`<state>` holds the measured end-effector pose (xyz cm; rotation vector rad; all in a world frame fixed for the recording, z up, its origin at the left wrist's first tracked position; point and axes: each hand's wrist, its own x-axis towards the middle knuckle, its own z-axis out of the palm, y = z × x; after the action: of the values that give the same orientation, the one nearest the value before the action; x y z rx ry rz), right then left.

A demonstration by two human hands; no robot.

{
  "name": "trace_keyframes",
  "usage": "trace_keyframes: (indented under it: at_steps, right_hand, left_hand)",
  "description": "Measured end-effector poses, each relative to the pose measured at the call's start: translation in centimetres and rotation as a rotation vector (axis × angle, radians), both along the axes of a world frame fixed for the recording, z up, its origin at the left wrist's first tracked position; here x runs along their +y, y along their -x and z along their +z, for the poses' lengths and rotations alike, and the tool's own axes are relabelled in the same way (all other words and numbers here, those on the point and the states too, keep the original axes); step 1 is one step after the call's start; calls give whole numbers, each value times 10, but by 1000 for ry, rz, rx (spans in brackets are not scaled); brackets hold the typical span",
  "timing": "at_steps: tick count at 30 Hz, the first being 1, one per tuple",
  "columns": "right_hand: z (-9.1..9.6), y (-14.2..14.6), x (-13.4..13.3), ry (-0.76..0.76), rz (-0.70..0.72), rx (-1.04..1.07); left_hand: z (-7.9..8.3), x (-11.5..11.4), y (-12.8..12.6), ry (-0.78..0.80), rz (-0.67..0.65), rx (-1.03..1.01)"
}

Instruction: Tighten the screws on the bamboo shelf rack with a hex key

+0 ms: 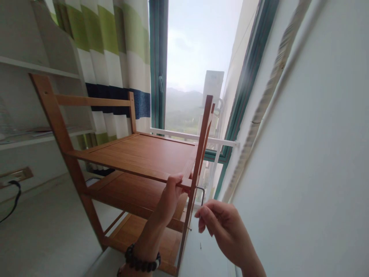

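A brown wooden shelf rack (144, 152) with several tiers stands in front of me. My left hand (168, 198), with a dark bead bracelet (142, 261) at the wrist, is closed around the front right corner of the top board, beside the right front post (198, 161). An L-shaped hex key (204, 194) meets that post's outer side at the board's height. The lower end of the key is pinched between the thumb and fingers of my right hand (220, 221). Lower on the same post, a bolt (190, 229) sticks out.
A small dark screw-like piece (200, 245) shows below my right hand. Behind the rack are a striped curtain (111, 57), a window (184, 77) and a white rail (178, 134). A white wall (311, 173) rises on the right; white wall shelves (40, 66) and a socket (17, 175) are left.
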<state>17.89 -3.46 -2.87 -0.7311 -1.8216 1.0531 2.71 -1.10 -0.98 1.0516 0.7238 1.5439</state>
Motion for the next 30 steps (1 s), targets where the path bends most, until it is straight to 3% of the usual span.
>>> trace_keyframes:
  at_steps: [6,13,16,22,26,30]
  right_hand:
    - [19,-4,-9,-255,30,-54]
    - [39,13,14,-303,-348,162]
    - [46,20,28,-274,-409,267]
    - [27,17,40,-300,-351,189]
    - [8,4,25,-266,-264,45]
    - [3,-8,6,-229,-132,-5]
  left_hand:
    - [-1,2,0,20,5,-31]
    - [-2,2,0,43,-8,-67]
    - [-3,2,0,22,-15,-59]
    - [-4,2,1,-6,-11,-39]
    - [-3,1,1,7,3,-21]
    - [-2,2,0,13,14,-21]
